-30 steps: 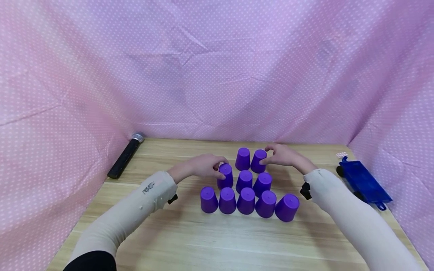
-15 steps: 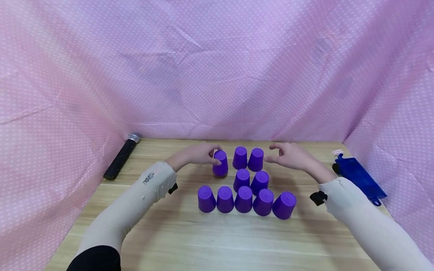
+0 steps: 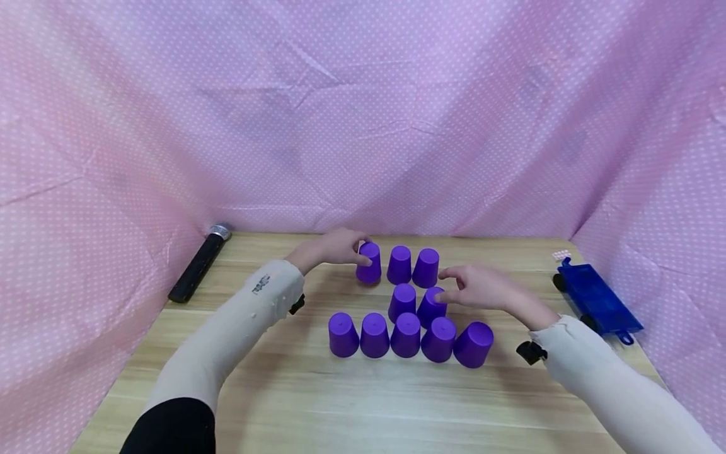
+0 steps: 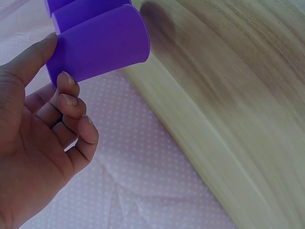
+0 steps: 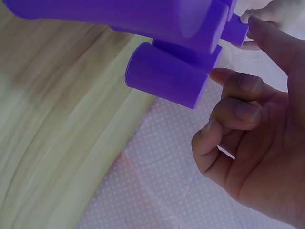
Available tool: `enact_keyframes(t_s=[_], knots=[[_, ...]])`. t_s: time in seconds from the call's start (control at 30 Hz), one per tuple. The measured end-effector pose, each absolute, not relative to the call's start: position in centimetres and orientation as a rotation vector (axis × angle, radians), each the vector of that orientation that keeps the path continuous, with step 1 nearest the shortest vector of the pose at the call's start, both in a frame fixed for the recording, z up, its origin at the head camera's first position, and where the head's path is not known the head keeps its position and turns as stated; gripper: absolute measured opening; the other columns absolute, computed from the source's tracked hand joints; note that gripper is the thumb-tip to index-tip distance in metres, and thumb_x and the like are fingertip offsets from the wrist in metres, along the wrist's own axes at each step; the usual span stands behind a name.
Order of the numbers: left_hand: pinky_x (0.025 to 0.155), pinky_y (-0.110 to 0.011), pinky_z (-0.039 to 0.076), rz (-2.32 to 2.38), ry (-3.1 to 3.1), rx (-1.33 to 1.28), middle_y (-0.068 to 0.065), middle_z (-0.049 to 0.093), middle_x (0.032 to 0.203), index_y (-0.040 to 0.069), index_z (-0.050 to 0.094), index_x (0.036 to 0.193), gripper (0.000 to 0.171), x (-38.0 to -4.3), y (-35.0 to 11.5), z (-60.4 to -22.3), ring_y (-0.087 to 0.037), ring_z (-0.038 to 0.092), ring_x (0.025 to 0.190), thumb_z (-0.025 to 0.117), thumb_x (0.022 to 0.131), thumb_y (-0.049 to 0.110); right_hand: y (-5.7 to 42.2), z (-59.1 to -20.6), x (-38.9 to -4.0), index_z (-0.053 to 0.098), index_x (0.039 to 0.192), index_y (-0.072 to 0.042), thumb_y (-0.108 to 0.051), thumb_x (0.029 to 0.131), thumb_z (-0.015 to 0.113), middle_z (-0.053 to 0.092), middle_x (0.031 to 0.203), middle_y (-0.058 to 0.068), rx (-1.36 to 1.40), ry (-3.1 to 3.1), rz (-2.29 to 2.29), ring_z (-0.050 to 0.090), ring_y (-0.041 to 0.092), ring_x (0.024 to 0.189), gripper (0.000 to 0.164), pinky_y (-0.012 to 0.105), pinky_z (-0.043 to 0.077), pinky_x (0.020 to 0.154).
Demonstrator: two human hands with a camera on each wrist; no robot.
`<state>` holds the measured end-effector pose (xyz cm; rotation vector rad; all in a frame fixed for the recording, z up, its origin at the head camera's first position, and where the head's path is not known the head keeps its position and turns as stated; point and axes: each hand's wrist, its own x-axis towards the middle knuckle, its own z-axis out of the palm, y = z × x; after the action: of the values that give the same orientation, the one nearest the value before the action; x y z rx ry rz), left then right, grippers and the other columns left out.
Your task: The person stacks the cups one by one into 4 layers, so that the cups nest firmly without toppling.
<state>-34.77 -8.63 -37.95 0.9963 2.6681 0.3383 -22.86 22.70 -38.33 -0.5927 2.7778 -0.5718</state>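
Upside-down purple cups stand in three rows on the table (image 3: 363, 403). At the back left, my left hand (image 3: 339, 246) pinches a purple cup (image 3: 368, 270) near its base, which faces up; the left wrist view shows the thumb on one side of this cup (image 4: 102, 45) and fingers at the other. My right hand (image 3: 483, 287) is at the right cup of the middle row (image 3: 431, 311), thumb and index finger spread. In the right wrist view a gap shows between the thumb (image 5: 271, 40) and the nearest cup (image 5: 205, 21).
Two more cups (image 3: 399, 266) stand in the back row, and a front row (image 3: 375, 337) of several cups is nearest me. A black microphone (image 3: 195, 268) lies at the left, a blue toy trailer (image 3: 601, 299) at the right. Pink dotted cloth (image 3: 363, 126) surrounds the table.
My left hand has carried its cup from the middle row back to the left end of the back row. My right hand has left the back-row right cup and come to the middle-row one.
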Motion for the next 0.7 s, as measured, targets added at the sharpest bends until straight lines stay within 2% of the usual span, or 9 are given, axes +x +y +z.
enact_keyframes(t_s=[0.2, 0.7], knots=[[0.071, -0.028, 0.048, 0.316, 2.662, 0.999, -0.003, 0.067, 0.092, 0.011, 0.059, 0.135, 0.057, -35.3, -8.2, -38.8, -0.015, 0.060, 0.082, 0.073, 0.089, 0.042, 22.4, -39.1, -22.8, 0.063, 0.134, -0.015, -0.049, 0.087, 0.073, 0.050, 0.062, -0.007, -0.622, 2.749, -0.575, 0.048, 0.009, 0.056, 0.059, 0.028, 0.039, 0.055], [0.076, -0.032, 0.051, 0.337, 2.659, 0.968, -0.004, 0.069, 0.094, 0.011, 0.061, 0.131, 0.052, -35.8, -7.8, -40.0, -0.017, 0.063, 0.083, 0.074, 0.089, 0.039, 22.3, -40.0, -22.9, 0.065, 0.129, -0.010, -0.047, 0.085, 0.075, 0.049, 0.061, -0.007, -0.639, 2.727, -0.613, 0.045, 0.008, 0.054, 0.058, 0.027, 0.038, 0.053]])
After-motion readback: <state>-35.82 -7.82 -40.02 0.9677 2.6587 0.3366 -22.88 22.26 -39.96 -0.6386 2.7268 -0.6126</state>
